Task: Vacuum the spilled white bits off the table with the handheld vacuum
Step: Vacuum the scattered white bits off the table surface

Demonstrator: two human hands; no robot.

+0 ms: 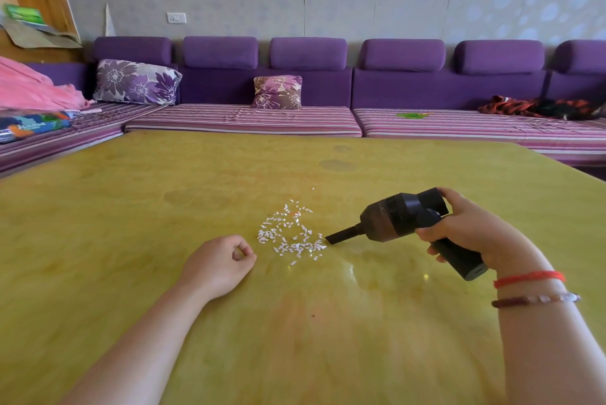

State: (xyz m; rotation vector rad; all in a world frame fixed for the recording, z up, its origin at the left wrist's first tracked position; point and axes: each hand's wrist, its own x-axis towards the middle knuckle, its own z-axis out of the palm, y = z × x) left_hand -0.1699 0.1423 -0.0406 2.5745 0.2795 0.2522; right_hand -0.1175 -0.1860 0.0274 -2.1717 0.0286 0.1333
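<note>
Gripping the black handheld vacuum (406, 221) by its stubby handle, our right hand (472, 227) has its fingers (436, 252) wrapped tight around the grip and the thumb laid over the rear of the rounded motor housing. Its narrow flat nozzle (342, 236) slants down to the right edge of the white bits (288, 234), small angular paper-like scraps scattered in a loose patch near the middle of the glossy yellow-green table (164, 191). Our left hand (218, 262) rests on the tabletop just beside the patch's left side, fingers curled loosely inward into a soft fist, holding nothing that we can see. Two bracelets, one red cord (529, 278) and one beaded (536, 299), circle our right wrist.
</note>
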